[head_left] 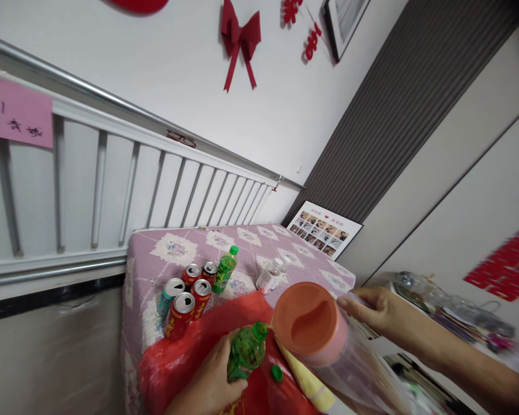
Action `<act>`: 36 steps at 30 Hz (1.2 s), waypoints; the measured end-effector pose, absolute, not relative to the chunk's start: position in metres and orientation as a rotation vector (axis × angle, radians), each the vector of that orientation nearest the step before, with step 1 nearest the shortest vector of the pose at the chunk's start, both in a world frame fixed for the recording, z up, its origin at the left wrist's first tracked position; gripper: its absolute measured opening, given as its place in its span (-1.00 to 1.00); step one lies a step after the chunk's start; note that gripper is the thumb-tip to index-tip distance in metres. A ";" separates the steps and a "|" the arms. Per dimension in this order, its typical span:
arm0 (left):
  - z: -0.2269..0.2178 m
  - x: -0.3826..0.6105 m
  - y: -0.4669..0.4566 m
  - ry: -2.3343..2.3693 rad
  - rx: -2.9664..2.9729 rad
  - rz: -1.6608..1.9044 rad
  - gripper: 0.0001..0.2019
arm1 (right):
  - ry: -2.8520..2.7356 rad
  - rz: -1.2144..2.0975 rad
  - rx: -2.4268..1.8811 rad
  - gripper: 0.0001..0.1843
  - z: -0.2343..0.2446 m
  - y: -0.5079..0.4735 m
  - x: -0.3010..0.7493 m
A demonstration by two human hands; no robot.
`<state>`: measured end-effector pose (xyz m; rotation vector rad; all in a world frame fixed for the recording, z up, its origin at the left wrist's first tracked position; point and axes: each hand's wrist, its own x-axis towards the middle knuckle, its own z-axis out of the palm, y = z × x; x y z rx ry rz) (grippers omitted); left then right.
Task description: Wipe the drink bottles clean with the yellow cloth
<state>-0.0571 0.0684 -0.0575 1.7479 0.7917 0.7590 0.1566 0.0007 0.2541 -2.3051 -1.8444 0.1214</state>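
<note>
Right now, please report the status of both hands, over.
Left hand grips green bottle. Right hand holds orange-lidded jar, tilted. Loose green cap on red bag; cans behind.

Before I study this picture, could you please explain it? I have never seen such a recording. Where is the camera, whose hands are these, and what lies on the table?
There is no machine here. A person wears one camera on the head. It looks forward and down, so the person's own two bare hands enter from below. The left hand grips a green bottle that seems to be open, and a green cap lies beside it on a red sheet. The right hand holds a clear jar with an orange lid, tilted towards the camera. Further back, on the table with its purple cloth, stand several drink cans, a second green bottle and a small white bottle.
</note>
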 end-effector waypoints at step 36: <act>-0.064 -0.055 0.070 0.785 1.731 0.773 -0.12 | -1.838 0.219 -2.310 -0.29 0.256 0.000 0.161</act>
